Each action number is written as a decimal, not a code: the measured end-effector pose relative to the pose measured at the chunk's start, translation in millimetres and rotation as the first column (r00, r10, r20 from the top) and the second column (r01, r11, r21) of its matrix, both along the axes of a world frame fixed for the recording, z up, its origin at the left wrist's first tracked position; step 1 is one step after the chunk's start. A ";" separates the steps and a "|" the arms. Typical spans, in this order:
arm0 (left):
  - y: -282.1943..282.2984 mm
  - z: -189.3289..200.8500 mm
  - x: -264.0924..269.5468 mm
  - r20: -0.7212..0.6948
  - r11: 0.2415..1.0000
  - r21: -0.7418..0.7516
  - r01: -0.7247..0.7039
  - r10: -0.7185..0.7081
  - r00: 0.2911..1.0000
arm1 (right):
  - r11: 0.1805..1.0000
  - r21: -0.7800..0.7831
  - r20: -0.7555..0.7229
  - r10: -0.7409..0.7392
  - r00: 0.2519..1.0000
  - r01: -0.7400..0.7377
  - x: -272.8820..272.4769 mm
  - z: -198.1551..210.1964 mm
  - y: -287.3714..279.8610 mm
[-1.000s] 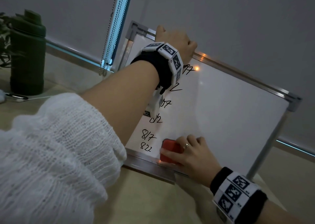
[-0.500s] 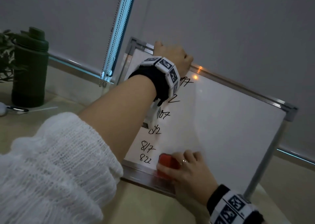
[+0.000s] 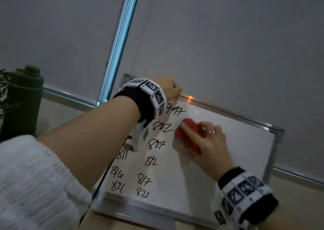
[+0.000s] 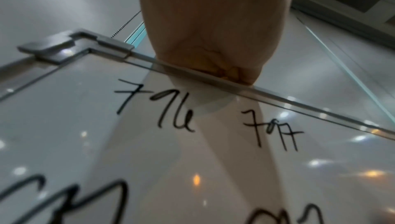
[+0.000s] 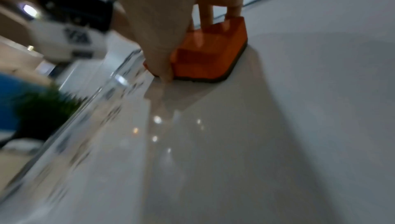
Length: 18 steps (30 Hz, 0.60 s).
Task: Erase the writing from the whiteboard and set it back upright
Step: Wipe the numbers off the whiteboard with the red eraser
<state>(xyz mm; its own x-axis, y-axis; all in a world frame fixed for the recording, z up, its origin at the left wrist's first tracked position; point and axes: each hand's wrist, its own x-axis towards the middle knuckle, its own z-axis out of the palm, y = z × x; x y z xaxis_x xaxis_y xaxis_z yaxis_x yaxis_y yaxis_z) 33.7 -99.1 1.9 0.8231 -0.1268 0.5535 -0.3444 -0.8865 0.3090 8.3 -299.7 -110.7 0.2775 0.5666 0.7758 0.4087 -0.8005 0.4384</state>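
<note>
Two columns of black handwritten numbers [image 3: 149, 152] still stand on the left part of the whiteboard [image 3: 233, 149], under and just right of the left forearm, so the erasing is, as I judge it, somewhere past halfway but not finished. Starting at the left, the left hand [image 3: 169, 89] is curled over the top rail of the board near its upper left corner; the left wrist view shows it [image 4: 213, 38] clamped on the metal frame, with "796" and "797" just below it. That grip steadies the board, which leans back on the desk [image 3: 138, 224], its lower edge resting on the surface, tilted rather than upright.

Moving right, the column nearest the left forearm reads 811, 816, 821, partly hidden by the wrist band; the next column runs 797, 802, 807, 812, 817, 822. Just right of 802 the right hand [image 3: 208, 142] holds the red eraser [image 3: 189, 135], thumb on one side and fingers on the other, its felt face pressed flat to the board, as the right wrist view [image 5: 209, 55] confirms. The hand and eraser are blurred.

Everything right of the right hand, out to the far frame, looks wiped clean and shows only lamp reflections.

Left to do, by my reading: clear both remaining columns, including the figures hidden under the left wrist, then set the board upright.
</note>
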 end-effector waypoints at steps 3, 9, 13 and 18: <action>7.4 6.5 -1.5 -0.018 0.999 0.043 -0.021 0.022 1.000 | 0.946 -0.316 -0.042 0.060 0.997 -0.070 -11.7 -54.1 -11.1; 37.2 7.1 -3.3 -0.085 0.989 0.014 -0.146 0.147 0.985 | 0.885 -0.446 -0.003 0.143 0.990 -0.130 -8.9 -60.1 -14.0; 38.8 -1.3 -1.3 0.024 0.979 0.048 -0.197 0.196 0.980 | 0.993 -0.092 0.146 0.082 0.986 -0.070 11.8 6.9 -0.9; 39.2 -7.0 -8.2 0.126 0.974 0.072 -0.213 0.203 0.971 | 0.989 0.126 0.209 0.055 0.976 -0.082 19.1 9.0 20.2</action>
